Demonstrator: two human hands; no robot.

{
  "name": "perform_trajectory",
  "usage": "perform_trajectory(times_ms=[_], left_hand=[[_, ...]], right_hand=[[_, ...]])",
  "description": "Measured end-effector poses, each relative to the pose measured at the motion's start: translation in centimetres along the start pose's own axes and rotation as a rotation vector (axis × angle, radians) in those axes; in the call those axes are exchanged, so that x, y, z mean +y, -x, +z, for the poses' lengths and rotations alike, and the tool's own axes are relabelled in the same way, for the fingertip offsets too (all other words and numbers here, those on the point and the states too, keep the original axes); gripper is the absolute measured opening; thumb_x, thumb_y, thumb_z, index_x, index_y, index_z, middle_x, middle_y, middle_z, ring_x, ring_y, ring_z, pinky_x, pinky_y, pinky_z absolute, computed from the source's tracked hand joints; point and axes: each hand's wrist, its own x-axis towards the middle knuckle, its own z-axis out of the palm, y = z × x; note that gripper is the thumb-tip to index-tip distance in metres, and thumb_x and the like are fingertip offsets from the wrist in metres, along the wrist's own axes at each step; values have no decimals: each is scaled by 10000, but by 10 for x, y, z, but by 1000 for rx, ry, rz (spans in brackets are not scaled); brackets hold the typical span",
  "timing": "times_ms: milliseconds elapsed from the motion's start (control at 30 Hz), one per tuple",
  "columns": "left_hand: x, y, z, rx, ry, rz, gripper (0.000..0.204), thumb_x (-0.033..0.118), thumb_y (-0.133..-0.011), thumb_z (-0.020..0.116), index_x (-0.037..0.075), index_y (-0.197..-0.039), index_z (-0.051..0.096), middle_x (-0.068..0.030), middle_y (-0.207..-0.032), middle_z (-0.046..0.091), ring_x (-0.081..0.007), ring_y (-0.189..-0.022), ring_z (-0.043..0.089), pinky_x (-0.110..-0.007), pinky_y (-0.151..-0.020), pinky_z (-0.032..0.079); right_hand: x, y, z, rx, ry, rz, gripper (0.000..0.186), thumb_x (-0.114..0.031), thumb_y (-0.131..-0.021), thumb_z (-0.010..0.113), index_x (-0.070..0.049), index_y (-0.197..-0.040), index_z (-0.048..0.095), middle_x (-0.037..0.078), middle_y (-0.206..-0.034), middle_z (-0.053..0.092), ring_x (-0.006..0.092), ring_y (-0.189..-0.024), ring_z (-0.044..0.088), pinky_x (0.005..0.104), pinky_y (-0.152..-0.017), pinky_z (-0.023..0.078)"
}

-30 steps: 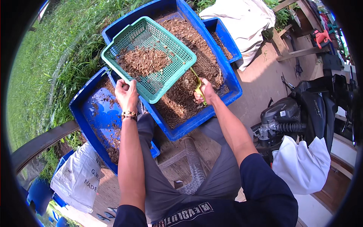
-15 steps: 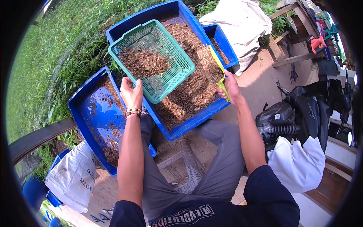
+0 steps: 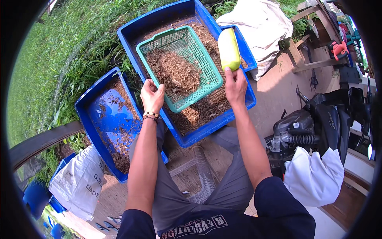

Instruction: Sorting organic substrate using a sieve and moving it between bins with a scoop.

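My left hand (image 3: 152, 97) pinches the near-left rim of a green mesh basket (image 3: 198, 96). A mound of brown crumbly material (image 3: 177, 73) lies inside the basket, heaped toward its left and middle. In my right hand (image 3: 236, 87) is a yellow-green scoop (image 3: 229, 47), turned over so its rounded back faces up, beside the basket's right edge. Its handle is hidden in my grip, and its hollow faces away from view. Under the basket, a large blue tray (image 3: 190, 139) holds more of the brown material.
Left of it rests another blue tray (image 3: 115, 117) with scattered brown bits. A small blue bin (image 3: 246, 49) adjoins the large tray's right side, near a white sack (image 3: 254, 22). A printed white sack (image 3: 79, 181) stands at lower left, a motorcycle (image 3: 306, 127) at right.
The scoop, loaded and hollow side up before, is now flipped with its back up. The basket has shifted right and near, and its mound is larger. My left hand moved with it.
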Motion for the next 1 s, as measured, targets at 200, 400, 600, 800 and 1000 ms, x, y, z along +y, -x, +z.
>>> perform_trajectory(times_ms=[200, 400, 600, 800, 1000], left_hand=[[0, -10, 0, -15, 329, -78, 173, 79, -858, 656, 102, -879, 485, 18, -675, 589, -36, -472, 451, -197, -416, 378], [11, -7, -16, 34, 449, -159, 169, 54, -867, 654, 82, -905, 492, -7, -730, 627, -35, -522, 489, -197, -439, 382], [16, -15, -1, 35, 573, -126, 175, 52, -869, 658, 80, -921, 493, -28, -763, 656, -46, -551, 533, -191, -447, 393], [7, -13, -42, 133, 473, -120, 161, 42, -874, 651, 67, -916, 498, -28, -747, 647, -53, -566, 555, -195, -453, 416], [-3, -19, -27, 27, 443, -111, 202, 77, -871, 667, 96, -973, 494, -32, -807, 658, -98, -625, 619, -218, -487, 477]], right_hand=[[129, -33, 38, -45, 309, 251, 535, -524, -920, 493, -3, -835, 583, 200, -747, 655, 357, -756, 657, 433, -741, 467], [120, -115, 93, -264, 327, 274, 600, -585, -896, 465, -14, -1034, 586, 274, -1050, 649, 434, -1047, 605, 496, -894, 458], [188, -146, 131, -412, 417, -413, 453, -445, -927, 466, -35, -968, 654, 248, -996, 653, 428, -975, 606, 511, -864, 474], [157, -59, 150, -763, 238, -74, 548, -523, -956, 439, -19, -951, 656, 232, -936, 649, 404, -929, 599, 471, -865, 466], [161, -23, 103, -997, -440, 931, 472, -586, -939, 276, -147, -871, 435, 47, -538, 429, 142, -355, 364, 290, -316, 295]])
